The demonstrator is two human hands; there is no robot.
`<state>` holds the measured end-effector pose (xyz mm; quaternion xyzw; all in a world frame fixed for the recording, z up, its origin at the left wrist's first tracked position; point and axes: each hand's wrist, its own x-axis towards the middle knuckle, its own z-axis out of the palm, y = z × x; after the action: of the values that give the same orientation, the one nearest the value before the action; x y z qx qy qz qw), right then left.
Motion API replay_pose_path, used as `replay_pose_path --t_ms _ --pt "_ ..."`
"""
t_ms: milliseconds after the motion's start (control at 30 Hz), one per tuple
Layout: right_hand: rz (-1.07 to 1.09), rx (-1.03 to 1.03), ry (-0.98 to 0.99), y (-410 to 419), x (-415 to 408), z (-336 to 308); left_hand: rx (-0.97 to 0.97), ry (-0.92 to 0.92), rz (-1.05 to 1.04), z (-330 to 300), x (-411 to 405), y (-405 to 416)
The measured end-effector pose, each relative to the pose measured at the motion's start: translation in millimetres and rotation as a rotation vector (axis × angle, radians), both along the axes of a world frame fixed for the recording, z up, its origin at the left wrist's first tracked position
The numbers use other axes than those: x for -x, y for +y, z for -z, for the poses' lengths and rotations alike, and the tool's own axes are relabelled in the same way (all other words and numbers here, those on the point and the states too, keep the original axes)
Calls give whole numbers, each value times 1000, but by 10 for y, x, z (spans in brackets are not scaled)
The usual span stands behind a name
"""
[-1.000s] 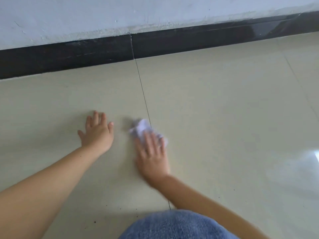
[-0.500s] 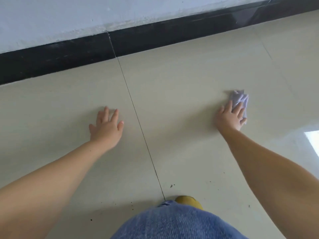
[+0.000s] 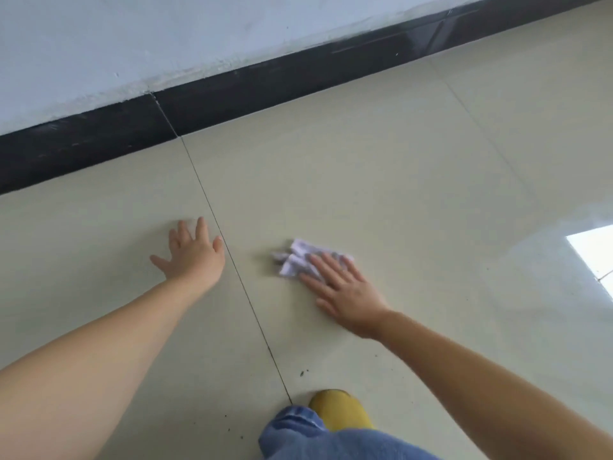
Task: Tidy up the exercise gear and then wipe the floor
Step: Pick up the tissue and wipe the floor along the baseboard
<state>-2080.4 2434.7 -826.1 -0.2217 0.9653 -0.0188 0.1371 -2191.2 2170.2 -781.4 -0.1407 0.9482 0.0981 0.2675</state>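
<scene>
The right hand [image 3: 345, 290] lies flat, its straight fingers [image 3: 326, 265] pressing a crumpled white cloth [image 3: 298, 258] onto the pale tiled floor [image 3: 414, 180], just right of a grout line [image 3: 232, 260]. The left hand [image 3: 194, 255] rests open and spread on the tile left of that line, holding nothing. Near the viewer show a blue-jeaned knee [image 3: 298, 436] and a yellow shoe [image 3: 341, 410]; a black skirting board [image 3: 265, 84] runs along the far wall.

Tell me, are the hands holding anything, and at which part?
Neither grips anything. The right hand presses its straight fingers on the near edge of the crumpled white cloth; the left hand rests flat on the beige tiled floor.
</scene>
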Motion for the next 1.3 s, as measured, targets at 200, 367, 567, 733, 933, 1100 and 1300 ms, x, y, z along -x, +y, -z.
replay_pose_path --t_ms 200,367,567,733,933,1100,1300 --pt "1133 30 -126 1311 719 -298 -22 -29 72 60 -49 427" --pt "736 52 69 -30 707 -18 -11 -6 94 103 -63 344" --pt "-90 92 19 -891 320 -41 -62 58 112 143 -104 210" --pt "34 9 56 224 950 46 -39 18 163 141 -130 174" --pt "1088 52 -103 701 1606 -288 -92 43 168 143 -136 125" --pt "365 172 -75 -846 1473 -157 -74 167 103 291 -336 76" --pt "-228 117 -104 -1594 2058 -160 12 152 -145 226 -243 -125"
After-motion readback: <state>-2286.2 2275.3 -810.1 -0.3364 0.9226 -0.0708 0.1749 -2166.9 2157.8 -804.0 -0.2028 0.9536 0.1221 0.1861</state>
